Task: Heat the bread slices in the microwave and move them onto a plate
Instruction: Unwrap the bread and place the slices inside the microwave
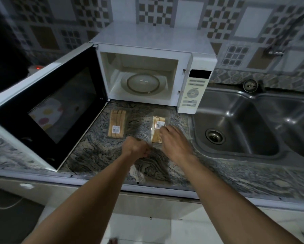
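By the counter's [98, 155] sink edge, the bread packet [158, 128] is pinched by left hand [135, 147] and right hand [174, 143]; unwrapping seems underway, slices need freeing.

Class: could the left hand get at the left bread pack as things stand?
Probably yes. The left pack lies uncovered on the counter just ahead of the left hand, nothing between; the open door stands aside. The hand seems to pinch the wrapper of the right pack, so would let go first.
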`<state>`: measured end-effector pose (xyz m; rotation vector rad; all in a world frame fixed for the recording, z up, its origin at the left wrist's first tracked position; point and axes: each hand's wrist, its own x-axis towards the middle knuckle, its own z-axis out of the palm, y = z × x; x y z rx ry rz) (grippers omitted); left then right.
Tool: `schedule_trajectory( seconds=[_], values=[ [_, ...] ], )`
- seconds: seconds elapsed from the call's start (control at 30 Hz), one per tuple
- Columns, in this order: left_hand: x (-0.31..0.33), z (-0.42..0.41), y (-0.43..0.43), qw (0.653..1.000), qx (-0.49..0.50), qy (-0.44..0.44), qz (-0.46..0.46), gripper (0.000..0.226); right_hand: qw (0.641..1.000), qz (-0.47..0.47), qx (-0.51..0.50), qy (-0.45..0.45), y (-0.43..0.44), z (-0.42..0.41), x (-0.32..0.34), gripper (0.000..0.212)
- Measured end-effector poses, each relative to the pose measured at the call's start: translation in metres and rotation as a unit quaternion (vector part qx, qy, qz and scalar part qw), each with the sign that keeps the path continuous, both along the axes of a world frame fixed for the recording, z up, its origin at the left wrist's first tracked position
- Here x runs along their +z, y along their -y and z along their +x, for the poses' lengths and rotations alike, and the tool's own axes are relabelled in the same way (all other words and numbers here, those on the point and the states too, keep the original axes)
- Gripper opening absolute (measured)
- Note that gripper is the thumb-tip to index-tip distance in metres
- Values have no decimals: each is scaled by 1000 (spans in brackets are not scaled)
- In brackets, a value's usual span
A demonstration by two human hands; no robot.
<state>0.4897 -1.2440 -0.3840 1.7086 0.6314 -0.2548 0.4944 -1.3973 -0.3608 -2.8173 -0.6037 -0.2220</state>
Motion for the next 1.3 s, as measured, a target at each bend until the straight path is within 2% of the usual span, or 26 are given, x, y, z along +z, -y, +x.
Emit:
schedule_trajectory(
  seconds=[0.03, 0.1, 0.17, 0.2, 0.27, 0.33, 0.43, 0.5, 0.57, 0.63, 0.7, 0.83, 0.93, 1.0, 1.1, 1.3],
  values=[
    [3, 3, -5, 993, -44, 30, 103, 15, 1000, 3, -5, 16, 1, 2, 4, 26],
    [18, 7, -9, 944, -110, 106, 293, 19, 999, 11, -17, 40, 3, 7, 12, 24],
    [37, 16, -11, 892, -119, 187, 394, 10, 998, 18, -26, 55, 4, 13, 19, 22],
    [46, 24, -11, 876, -118, 222, 412, 21, 997, 23, -29, 63, 4, 16, 22, 22],
    [53, 44, -13, 852, -181, 251, 421, 62, 995, 30, -48, 85, 4, 23, 27, 24],
    [55, 59, -13, 833, -239, 259, 426, 76, 991, 55, -70, 104, 4, 30, 31, 22],
    [55, 76, -12, 826, -257, 309, 394, 55, 975, 154, -126, 101, 2, 36, 33, 23],
    [56, 84, -11, 827, -257, 336, 370, 47, 940, 262, -200, 93, -3, 34, 32, 21],
    [57, 89, -12, 837, -249, 346, 342, 45, 906, 320, -276, 34, -10, 30, 30, 13],
    [56, 94, -12, 841, -240, 358, 328, 43, 901, 303, -305, -55, -19, 29, 22, 17],
    [54, 100, -13, 834, -253, 368, 324, 42, 904, 259, -308, -144, -31, 33, 10, 34],
    [48, 106, -16, 843, -255, 369, 296, 40, 866, 268, -330, -262, -47, 43, -3, 53],
    [44, 105, -18, 841, -261, 364, 302, 47, 896, 175, -327, -243, -51, 47, -6, 63],
    [43, 104, -18, 843, -261, 357, 305, 50, 906, 139, -328, -227, -51, 50, -7, 54],
    [41, 103, -16, 849, -258, 352, 296, 50, 911, 121, -331, -213, -50, 51, -5, 43],
    [38, 99, -12, 859, -245, 341, 293, 50, 925, 121, -319, -168, -46, 48, -3, 40]
  ],
)
